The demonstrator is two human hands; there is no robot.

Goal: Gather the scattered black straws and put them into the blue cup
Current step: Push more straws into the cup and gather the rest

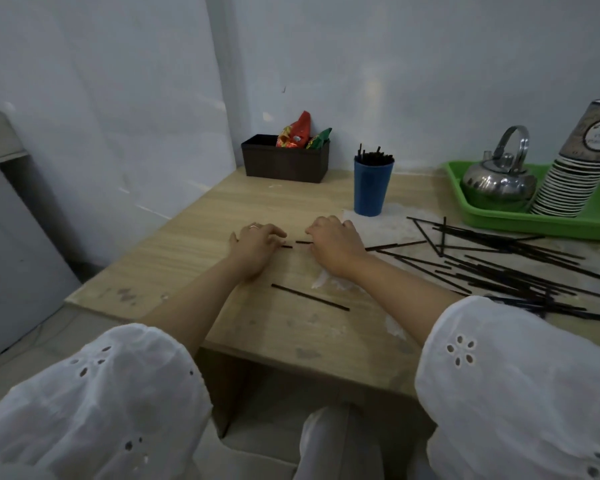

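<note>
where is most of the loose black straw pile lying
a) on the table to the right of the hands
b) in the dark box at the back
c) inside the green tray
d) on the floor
a: the loose black straws lie spread over the table to the right of the right hand, in front of the green tray and not in it.

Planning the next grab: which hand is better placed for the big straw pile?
Right. The right hand lies beside the straw pile, with the blue cup just beyond it; the left hand is farther.
</note>
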